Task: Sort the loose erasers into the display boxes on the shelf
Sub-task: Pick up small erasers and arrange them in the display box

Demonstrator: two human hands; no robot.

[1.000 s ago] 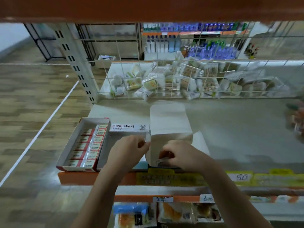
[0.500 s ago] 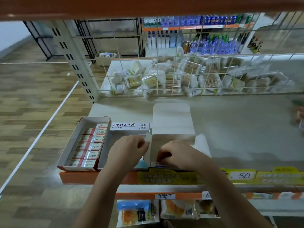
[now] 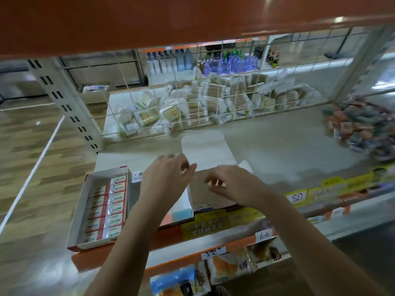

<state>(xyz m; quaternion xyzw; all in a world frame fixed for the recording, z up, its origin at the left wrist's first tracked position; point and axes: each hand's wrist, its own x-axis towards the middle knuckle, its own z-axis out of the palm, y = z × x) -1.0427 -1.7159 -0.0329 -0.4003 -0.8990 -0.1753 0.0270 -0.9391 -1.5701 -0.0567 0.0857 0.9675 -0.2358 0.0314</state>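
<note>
Our left hand (image 3: pixel 168 178), right hand (image 3: pixel 233 184): both above open display box (image 3: pixel 210 195), fingers loosely curled, grasping nothing we can make out; image blurred. Left of left hand: second display box (image 3: pixel 80 212), packed with rows of erasers (image 3: pixel 109 206). Right, well apart beyond right hand: heap of loose packets (image 3: pixel 361 129). Farther: wire basket (image 3: pixel 192 110).

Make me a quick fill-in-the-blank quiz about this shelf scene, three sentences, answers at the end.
1. The red and white eraser box sits to the ____ of both hands.
2. The pile of cotton swab packs lies behind a wire ____.
3. The handwritten price tag on the shelf edge reads ____.

Missing words: left; grid; 50
</note>
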